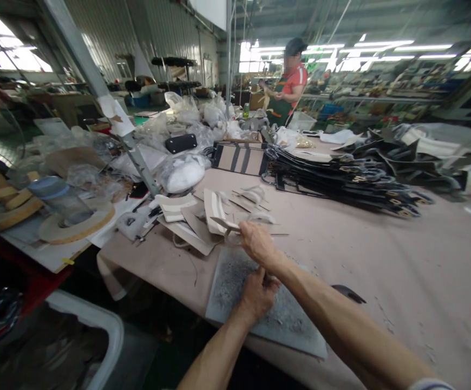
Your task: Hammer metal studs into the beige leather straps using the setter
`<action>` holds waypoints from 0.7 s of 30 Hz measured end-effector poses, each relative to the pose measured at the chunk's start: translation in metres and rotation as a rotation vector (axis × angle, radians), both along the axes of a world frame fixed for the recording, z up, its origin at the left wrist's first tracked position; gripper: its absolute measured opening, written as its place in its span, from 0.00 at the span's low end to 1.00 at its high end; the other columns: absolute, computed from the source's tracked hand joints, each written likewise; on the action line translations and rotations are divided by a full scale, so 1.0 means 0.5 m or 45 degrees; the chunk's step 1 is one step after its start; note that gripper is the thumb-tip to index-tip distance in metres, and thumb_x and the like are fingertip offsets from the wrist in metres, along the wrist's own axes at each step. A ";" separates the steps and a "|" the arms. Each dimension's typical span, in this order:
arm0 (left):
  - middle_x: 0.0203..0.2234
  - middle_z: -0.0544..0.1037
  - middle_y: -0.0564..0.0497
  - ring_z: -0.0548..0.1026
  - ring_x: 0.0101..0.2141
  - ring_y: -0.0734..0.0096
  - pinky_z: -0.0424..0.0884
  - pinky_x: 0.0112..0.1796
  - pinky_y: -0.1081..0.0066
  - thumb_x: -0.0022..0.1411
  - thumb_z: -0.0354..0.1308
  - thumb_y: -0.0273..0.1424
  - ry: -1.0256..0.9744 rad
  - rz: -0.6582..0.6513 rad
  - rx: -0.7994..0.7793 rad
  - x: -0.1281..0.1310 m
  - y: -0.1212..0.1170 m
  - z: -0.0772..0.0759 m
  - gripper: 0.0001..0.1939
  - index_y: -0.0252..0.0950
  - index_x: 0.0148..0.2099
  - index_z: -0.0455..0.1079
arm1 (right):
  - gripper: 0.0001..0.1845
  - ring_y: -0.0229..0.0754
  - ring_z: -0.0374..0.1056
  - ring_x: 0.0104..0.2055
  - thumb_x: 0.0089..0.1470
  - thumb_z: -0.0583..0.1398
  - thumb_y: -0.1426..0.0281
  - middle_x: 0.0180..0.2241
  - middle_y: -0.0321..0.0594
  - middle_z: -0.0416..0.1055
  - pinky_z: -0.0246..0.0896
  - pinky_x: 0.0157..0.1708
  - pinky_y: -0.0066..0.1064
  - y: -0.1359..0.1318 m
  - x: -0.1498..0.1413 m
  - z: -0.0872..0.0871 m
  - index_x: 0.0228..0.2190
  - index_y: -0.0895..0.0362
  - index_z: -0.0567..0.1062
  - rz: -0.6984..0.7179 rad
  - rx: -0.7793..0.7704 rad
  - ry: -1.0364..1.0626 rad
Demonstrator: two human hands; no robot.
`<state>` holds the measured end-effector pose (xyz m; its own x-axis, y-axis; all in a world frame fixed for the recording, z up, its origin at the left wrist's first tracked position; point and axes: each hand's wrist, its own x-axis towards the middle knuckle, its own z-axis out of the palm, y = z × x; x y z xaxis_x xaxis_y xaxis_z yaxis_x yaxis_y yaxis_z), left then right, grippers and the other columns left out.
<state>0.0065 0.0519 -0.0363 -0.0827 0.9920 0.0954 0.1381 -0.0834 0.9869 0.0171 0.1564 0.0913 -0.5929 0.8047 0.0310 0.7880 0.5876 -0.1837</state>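
Note:
My right hand (pixel 256 241) stretches forward past the board, its fingers closed on a flat grey-beige piece (pixel 224 222). Just beyond lie several beige pieces with white stripes (pixel 190 225), loosely overlapping on the table. My left hand (pixel 259 293) is lower, below my right wrist, over a worn grey board (pixel 229 276) strewn with dark scraps. Its fingers are curled closed, and what they hold, if anything, is hidden. Right of my right forearm a dark curved piece (pixel 348 293) lies on the table, partly covered by the arm.
A stack of black straps or trims (pixel 341 184) lies at the table's back right, beside a striped panel (pixel 239 157). Clear plastic bags (pixel 182 172) crowd the back left. A metal post (pixel 97 86) rises at left, above tape rolls (pixel 77 222) and a white bin (pixel 116 330). Another person (pixel 294 86) stands behind.

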 end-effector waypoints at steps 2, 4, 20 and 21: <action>0.30 0.77 0.49 0.75 0.32 0.63 0.71 0.37 0.64 0.58 0.58 0.29 0.000 0.016 -0.010 -0.002 -0.004 0.016 0.07 0.37 0.41 0.71 | 0.16 0.44 0.68 0.35 0.64 0.46 0.71 0.34 0.45 0.75 0.56 0.35 0.33 0.012 0.065 0.059 0.41 0.59 0.73 -0.125 0.050 0.180; 0.31 0.78 0.48 0.76 0.33 0.62 0.71 0.38 0.64 0.59 0.58 0.31 -0.047 0.035 -0.031 -0.005 -0.007 0.027 0.07 0.36 0.40 0.72 | 0.16 0.41 0.66 0.32 0.64 0.48 0.65 0.32 0.41 0.73 0.56 0.33 0.31 0.007 0.141 0.108 0.41 0.58 0.73 -0.254 0.031 0.601; 0.38 0.83 0.46 0.80 0.40 0.64 0.74 0.44 0.68 0.58 0.66 0.41 -0.379 0.108 -0.074 0.021 0.033 0.067 0.19 0.35 0.47 0.71 | 0.10 0.49 0.64 0.34 0.55 0.53 0.59 0.31 0.44 0.67 0.60 0.37 0.42 -0.232 0.394 -0.227 0.29 0.52 0.62 -0.994 -0.212 0.854; 0.38 0.83 0.46 0.80 0.40 0.64 0.74 0.43 0.68 0.57 0.66 0.40 -0.379 0.054 -0.073 0.033 0.042 0.073 0.19 0.35 0.46 0.71 | 0.10 0.50 0.64 0.35 0.56 0.53 0.59 0.32 0.44 0.67 0.61 0.37 0.43 -0.230 0.393 -0.229 0.30 0.52 0.63 -1.015 -0.205 0.857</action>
